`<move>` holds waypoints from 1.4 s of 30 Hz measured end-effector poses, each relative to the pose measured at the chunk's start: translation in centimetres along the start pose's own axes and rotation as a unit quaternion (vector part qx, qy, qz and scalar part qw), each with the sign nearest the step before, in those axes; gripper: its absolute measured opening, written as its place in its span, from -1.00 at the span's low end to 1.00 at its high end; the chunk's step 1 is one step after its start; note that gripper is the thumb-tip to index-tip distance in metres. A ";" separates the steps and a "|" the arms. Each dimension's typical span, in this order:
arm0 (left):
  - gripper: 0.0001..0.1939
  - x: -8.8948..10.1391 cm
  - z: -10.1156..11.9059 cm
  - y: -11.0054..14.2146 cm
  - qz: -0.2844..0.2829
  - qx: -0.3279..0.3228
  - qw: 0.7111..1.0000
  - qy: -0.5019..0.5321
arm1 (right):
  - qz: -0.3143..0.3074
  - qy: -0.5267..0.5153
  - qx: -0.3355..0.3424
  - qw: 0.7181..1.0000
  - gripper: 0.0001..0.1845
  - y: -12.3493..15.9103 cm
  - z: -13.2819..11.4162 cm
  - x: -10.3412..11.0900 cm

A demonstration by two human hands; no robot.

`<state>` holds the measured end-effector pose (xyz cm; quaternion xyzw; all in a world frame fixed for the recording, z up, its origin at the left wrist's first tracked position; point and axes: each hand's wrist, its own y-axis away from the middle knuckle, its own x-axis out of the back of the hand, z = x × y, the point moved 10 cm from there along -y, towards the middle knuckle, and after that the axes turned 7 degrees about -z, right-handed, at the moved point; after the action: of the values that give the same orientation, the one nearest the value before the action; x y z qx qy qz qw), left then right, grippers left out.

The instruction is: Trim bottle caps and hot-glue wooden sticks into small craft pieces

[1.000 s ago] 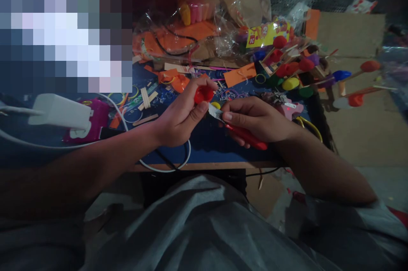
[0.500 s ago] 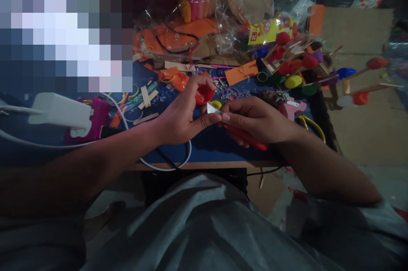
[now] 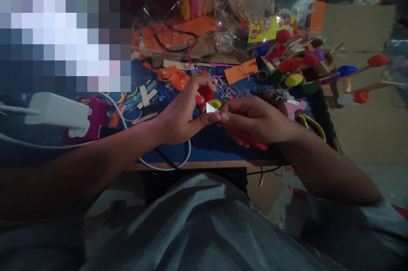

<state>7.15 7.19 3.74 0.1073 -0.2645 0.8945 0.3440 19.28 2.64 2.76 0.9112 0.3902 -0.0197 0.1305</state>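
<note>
Holding red cup (image 3: 204,95) in curled left hand (image 3: 181,115) above blue tabletop (image 3: 212,147) | gripping red-handled cutter (image 3: 250,137) in closed right hand (image 3: 258,118), right of red cup | pointing silver blade (image 3: 211,108) to just below red cup, beside left thumb (image 3: 205,122) | with yellow round piece (image 3: 216,103) just right of red cup, pink tool (image 3: 292,108) farther right

The person's left hand (image 3: 186,113) and right hand (image 3: 251,120) are close together over the worktop's (image 3: 207,149) middle. In the left hand is a cup (image 3: 204,95); in the right, a cutter (image 3: 251,137), its blade just before the cup. Toward the left edge, a charger (image 3: 57,110) sits in a socket block (image 3: 98,111). A glue gun (image 3: 293,108) lies near the right edge, with knobbed sticks (image 3: 310,59) behind it and a packet (image 3: 269,28) farther back. Cardboard (image 3: 366,130) lies beyond the right edge.
</note>
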 end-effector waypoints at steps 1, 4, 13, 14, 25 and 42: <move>-0.39 -0.1 0.3 -0.1 -0.003 -0.004 1.000 -0.015 | 0.002 0.001 0.001 1.000 -0.52 0.0 0.0 0.0; -0.48 -0.7 0.9 -0.2 -0.022 -0.022 0.998 -0.047 | 0.005 0.007 0.003 1.000 -0.51 0.0 -0.1 0.0; -0.46 -0.8 1.0 0.1 0.007 -0.053 0.997 -0.058 | 0.015 -0.002 0.018 1.000 -0.51 -0.4 -0.3 0.4; -0.44 -0.8 1.0 0.1 0.008 -0.053 0.997 -0.060 | 0.016 -0.003 0.019 1.000 -0.51 -0.4 -0.3 0.4; -0.42 -0.5 1.7 0.3 0.038 -0.046 0.986 -0.154 | 0.035 0.008 0.049 0.998 -0.50 -0.3 -0.4 0.6; -0.56 -0.9 2.6 0.4 -0.008 -0.056 0.993 -0.100 | 0.010 0.025 0.090 0.996 -0.55 -0.3 -0.9 0.2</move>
<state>7.63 5.01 5.42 0.1787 -0.3462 0.8605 0.3283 19.11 3.22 3.53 0.9231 0.3814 -0.0305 0.0382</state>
